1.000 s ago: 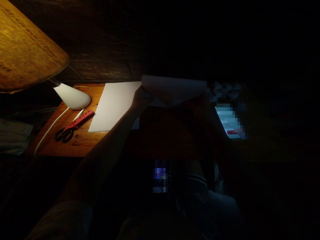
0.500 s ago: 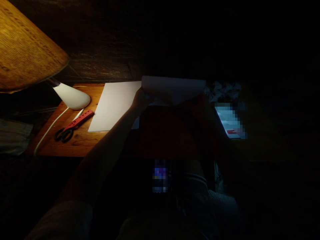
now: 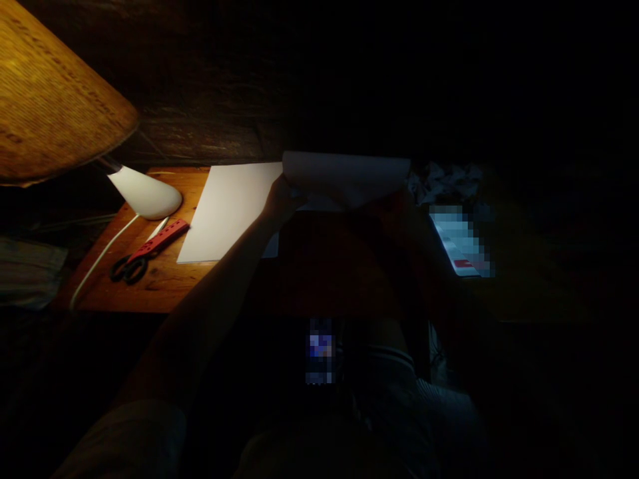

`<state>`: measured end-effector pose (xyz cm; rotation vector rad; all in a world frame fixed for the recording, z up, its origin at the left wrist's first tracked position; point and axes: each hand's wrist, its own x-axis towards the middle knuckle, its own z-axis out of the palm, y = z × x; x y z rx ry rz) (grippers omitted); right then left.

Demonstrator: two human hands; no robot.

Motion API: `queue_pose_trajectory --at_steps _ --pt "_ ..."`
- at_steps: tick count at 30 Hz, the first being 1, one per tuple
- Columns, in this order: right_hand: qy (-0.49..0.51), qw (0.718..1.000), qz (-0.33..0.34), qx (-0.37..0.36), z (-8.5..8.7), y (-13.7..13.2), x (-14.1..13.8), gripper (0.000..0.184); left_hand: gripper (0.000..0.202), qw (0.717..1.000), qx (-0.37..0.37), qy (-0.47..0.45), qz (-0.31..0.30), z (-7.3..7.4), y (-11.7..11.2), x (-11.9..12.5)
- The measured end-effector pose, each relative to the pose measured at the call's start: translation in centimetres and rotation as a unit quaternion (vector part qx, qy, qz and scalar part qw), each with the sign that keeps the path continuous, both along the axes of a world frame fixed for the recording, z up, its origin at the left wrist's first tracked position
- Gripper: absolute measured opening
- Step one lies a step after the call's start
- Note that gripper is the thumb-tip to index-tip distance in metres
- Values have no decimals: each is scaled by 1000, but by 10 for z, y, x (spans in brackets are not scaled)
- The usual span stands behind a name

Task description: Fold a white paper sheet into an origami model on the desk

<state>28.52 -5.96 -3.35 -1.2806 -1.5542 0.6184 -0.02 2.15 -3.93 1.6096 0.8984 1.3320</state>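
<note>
- The curled white paper sheet (image 3: 344,174) arches up above the wooden desk (image 3: 150,293). Its long axis runs crosswise, from one hand to the other.
- The left hand (image 3: 283,199) is closed on the sheet's left end, pinching the paper, with the fingers partly hidden behind it.
- The right hand (image 3: 402,203) lies in deep shadow at the sheet's right end. It reaches the paper, but I cannot tell whether it is clamped on it.
- The hands are well apart, one at each end, so neither is clearly nearer. The sheet lies straight ahead of both.
- Left of the curled sheet, a flat white paper sheet (image 3: 229,213) lies on the desk. The left forearm hides part of it, and I cannot tell whether the two sheets are joined.
- Farther left of the curled sheet are scissors (image 3: 127,269) with black finger loops, a red perforated strip (image 3: 162,236) running from them, and a white lamp base (image 3: 144,193) with its white cord (image 3: 100,259). An amber lampshade (image 3: 50,93) hangs above.
- Right of the curled sheet, crumpled paper (image 3: 444,183) sits just beyond a phone (image 3: 459,239) with a pixelated screen.
- Below the curled sheet glows a second pixelated screen (image 3: 319,349).
- Count: two hands, two sheets unless joined, one pair of scissors, one lamp, two screens.
</note>
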Motion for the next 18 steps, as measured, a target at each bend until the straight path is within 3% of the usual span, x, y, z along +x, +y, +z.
queue_pose_trajectory --at_steps 6,13,18 --pt "-5 1000 -7 17 -9 6 2 63 62 1000 5 -3 14 1 -2 -2" --pt "-25 1000 1 14 -5 3 -1 63 76 1000 1 0 3 -2 1 0" --pt "-15 1000 -10 20 -7 6 -2 64 74 1000 6 6 4 -2 -1 -1"
